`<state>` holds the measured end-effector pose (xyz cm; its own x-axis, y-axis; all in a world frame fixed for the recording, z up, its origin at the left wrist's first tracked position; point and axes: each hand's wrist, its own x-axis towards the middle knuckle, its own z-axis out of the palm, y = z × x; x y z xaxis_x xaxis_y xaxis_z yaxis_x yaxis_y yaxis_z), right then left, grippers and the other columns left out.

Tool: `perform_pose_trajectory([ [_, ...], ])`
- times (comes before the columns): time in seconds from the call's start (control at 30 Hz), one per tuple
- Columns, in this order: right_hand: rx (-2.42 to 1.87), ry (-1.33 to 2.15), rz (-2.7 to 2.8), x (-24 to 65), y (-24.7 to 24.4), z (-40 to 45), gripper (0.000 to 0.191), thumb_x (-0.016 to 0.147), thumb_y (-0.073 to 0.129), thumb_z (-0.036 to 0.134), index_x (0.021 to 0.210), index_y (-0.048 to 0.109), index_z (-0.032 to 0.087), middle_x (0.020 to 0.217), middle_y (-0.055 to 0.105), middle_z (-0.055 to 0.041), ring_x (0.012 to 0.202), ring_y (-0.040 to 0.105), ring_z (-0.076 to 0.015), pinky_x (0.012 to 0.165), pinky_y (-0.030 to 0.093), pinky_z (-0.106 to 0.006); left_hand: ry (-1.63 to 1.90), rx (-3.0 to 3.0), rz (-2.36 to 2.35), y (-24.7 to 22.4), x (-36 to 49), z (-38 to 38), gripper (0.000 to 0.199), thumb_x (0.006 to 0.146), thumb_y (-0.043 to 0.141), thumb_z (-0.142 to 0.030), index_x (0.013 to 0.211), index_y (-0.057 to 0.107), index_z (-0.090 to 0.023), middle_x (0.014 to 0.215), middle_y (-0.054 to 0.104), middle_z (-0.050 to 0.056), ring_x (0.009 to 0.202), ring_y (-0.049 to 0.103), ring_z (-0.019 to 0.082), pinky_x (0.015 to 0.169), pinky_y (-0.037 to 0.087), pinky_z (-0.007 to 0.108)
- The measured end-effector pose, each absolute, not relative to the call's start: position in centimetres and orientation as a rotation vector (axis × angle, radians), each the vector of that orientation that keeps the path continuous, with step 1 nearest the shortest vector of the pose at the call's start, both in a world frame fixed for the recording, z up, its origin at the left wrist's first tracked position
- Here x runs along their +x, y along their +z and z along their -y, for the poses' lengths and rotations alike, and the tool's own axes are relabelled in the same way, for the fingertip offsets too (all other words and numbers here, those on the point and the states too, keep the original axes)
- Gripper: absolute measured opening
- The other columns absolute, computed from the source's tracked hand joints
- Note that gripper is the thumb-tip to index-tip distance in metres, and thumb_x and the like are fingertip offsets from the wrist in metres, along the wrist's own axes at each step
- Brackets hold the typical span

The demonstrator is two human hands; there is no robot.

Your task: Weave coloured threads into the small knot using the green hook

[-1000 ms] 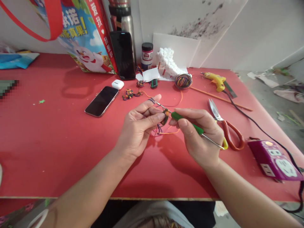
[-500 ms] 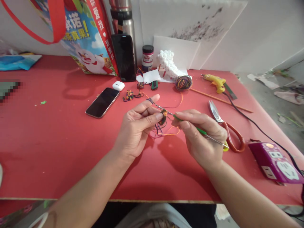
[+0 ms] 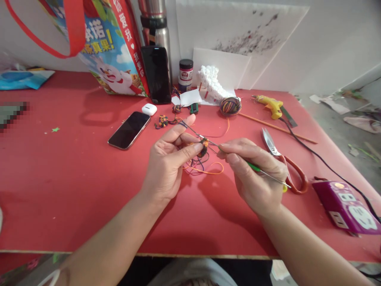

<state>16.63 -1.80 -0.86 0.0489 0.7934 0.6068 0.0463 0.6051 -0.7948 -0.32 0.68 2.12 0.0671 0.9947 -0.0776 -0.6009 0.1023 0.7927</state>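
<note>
Between the thumb and fingers of my left hand [image 3: 169,159] is a small dark-and-orange crochet piece [image 3: 204,147]. Dark yarn runs over the raised left index finger down to it. My right hand [image 3: 257,171] grips a crochet hook [image 3: 253,167] with a green handle, pen-like, its metal tip pointing left at the piece. The hook's thin back end sticks out past the right palm. Loose orange and purple yarn [image 3: 218,171] loops on the table just below the piece. Whether the hook tip is inside a stitch is too small to tell.
Beyond the hands lie a yarn ball [image 3: 230,105], a small crocheted piece [image 3: 163,120] and a phone [image 3: 129,130]. Orange-handled scissors [image 3: 293,174], a yellow glue gun [image 3: 269,105] with its cable, and a purple power strip [image 3: 347,204] are on the right. A bag [image 3: 119,67] stands behind.
The left index finger has shifted slightly left and up, and the yarn from it to the crochet piece now runs longer and straighter. Both hands keep their grip.
</note>
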Motion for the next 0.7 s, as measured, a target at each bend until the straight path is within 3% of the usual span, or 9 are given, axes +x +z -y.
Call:
perform_pose_trajectory([
  [0.27, -0.777, 0.666, 1.425, 16.81, -0.82, 1.83, 0.03, 0.099, 0.073, 0.014, 0.115, 0.086, 0.035, 0.095, 0.081, -0.0022, 0.086, 0.074, -0.0185, 0.077, 0.061, -0.036, 1.344, 0.656, -0.736, 2.12, -0.54, -0.65, 0.037, 0.066, 0.09, -0.007, 0.101, 0.087, -0.018, 0.072, 0.073, -0.003, 0.065, 0.063, 0.005, 0.062, 0.054, 0.012],
  [0.7, -0.776, 0.708, 1.427, 17.25, -0.42, 1.79, 0.03, 0.097, 0.075, 0.012, 0.11, 0.087, 0.036, 0.096, 0.084, -0.0017, 0.088, 0.075, -0.0195, 0.08, 0.062, -0.038, 1.326, 0.688, -0.77, 2.45, -0.98, -0.84, 0.036, 0.066, 0.084, -0.009, 0.101, 0.087, -0.017, 0.073, 0.065, -0.001, 0.063, 0.055, 0.009, 0.055, 0.045, 0.021],
])
